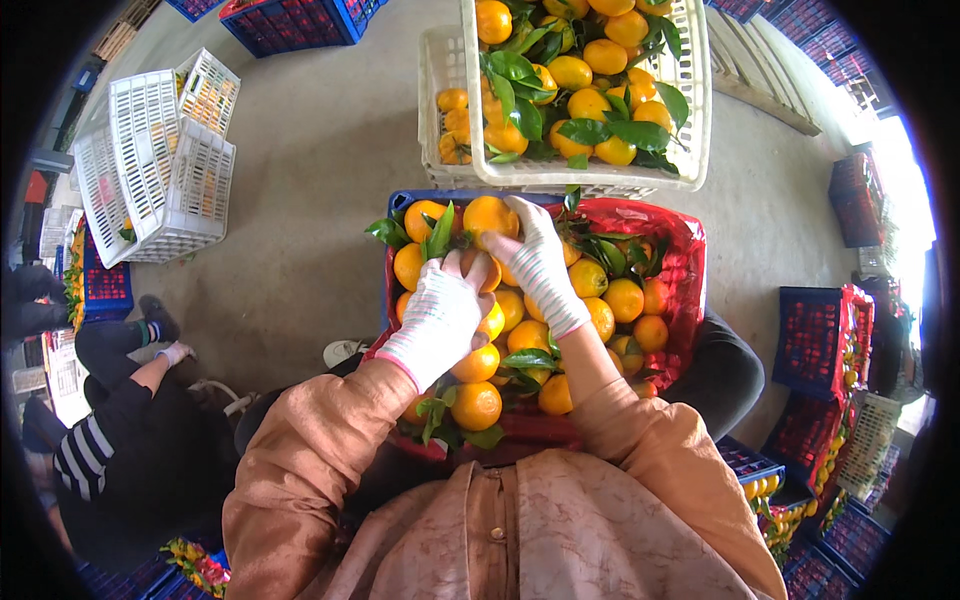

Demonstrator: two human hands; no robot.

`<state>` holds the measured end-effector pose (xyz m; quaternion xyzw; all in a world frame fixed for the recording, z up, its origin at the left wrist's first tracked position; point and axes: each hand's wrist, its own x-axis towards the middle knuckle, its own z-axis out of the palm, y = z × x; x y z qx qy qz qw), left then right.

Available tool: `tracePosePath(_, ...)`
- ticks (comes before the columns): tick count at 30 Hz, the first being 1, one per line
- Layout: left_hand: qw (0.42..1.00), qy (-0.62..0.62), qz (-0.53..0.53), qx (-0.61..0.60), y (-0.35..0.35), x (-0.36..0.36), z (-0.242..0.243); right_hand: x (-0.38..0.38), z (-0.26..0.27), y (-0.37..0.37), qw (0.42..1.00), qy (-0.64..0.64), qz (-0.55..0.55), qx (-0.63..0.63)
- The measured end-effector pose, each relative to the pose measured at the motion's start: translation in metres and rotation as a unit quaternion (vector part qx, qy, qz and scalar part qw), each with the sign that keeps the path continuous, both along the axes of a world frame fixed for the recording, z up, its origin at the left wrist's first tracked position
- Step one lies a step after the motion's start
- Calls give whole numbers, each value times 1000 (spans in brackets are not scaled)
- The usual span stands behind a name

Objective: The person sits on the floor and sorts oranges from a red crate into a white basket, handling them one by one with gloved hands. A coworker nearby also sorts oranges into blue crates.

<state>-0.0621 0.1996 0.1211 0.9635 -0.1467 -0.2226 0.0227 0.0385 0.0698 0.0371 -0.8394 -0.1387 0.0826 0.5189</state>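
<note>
A blue plastic crate (400, 199) lined with red plastic film (686, 259) stands before me, filled with mandarin oranges (476, 406), some with green leaves attached. My right hand (541, 262), in a striped knit glove with bare fingertips, grips a large mandarin (489, 215) at the crate's far side. Just nearer to me, my left hand (444, 319), gloved alike, curls its fingers over another mandarin (491, 276) that it partly hides. Leaves (440, 234) stick up beside the left fingertips.
Beyond my crate, a white plastic crate (592, 178) of leafy mandarins sits on another white crate (442, 64). White crates (161, 165) lean together at left on the concrete floor (300, 150). A co-worker (142, 465) sits at lower left. Blue crates (810, 341) stand at right.
</note>
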Motion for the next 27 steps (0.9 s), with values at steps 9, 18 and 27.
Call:
tracePosePath(9, 999, -26, -9, -28, 7, -6, -6, 13, 5, 9, 990, 118, 16, -71)
tracePosePath(18, 999, 24, -24, 20, 3, 6, -5, 65, -7, 0, 944, 153, 265, -124)
tracePosePath(27, 997, -58, 36, -43, 4, -1, -8, 44, 10, -11, 966, 175, 173, -81)
